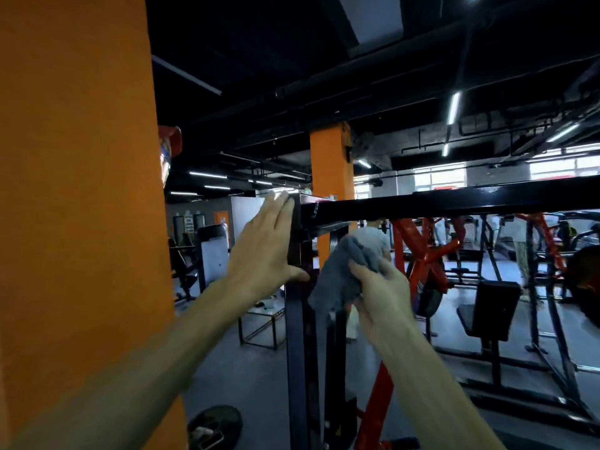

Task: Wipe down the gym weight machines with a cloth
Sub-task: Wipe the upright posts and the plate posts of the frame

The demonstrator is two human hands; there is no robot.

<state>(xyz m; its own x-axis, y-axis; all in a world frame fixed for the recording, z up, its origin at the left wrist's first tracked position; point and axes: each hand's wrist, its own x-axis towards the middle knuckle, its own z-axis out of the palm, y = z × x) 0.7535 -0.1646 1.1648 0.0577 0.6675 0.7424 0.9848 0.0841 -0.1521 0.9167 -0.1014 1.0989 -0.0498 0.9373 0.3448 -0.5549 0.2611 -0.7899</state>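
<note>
Right grip [380, 293] bunching grey cloth [347, 271], beside black frame [454, 203]

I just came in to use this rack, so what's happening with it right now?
A person is cleaning it. Their left hand rests flat against the corner of the black frame, fingers straight. Their right hand grips a grey cloth bunched up beside the upright, just below the top bar.
</note>
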